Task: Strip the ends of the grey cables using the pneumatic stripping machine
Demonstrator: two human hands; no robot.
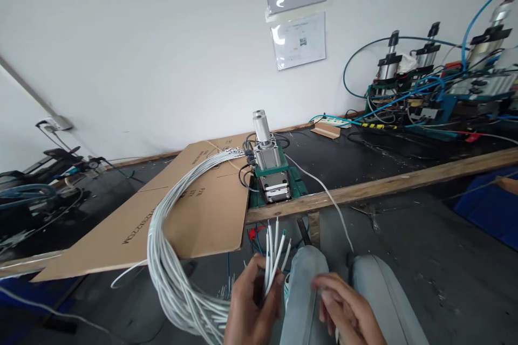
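Note:
My left hand (254,302) is closed around several white cables (273,261), which stand upright from the fist. Their tips show small coloured wire ends. To the right, my right hand (348,310) hovers over my knees, fingers loosely bent and slightly apart, with nothing visible in them. A thick bundle of white cables (162,248) curves from the bench down past its edge to beside my left hand. The far ends of the bundle lie near a small pneumatic press (267,156) at the bench's front edge.
Flattened cardboard (210,215) lies under the bundle and overhangs the bench edge. More pneumatic presses (388,70) with blue air hoses stand at the back right. Dark equipment (24,194) sits at the left. A wooden strip (384,186) edges the black bench.

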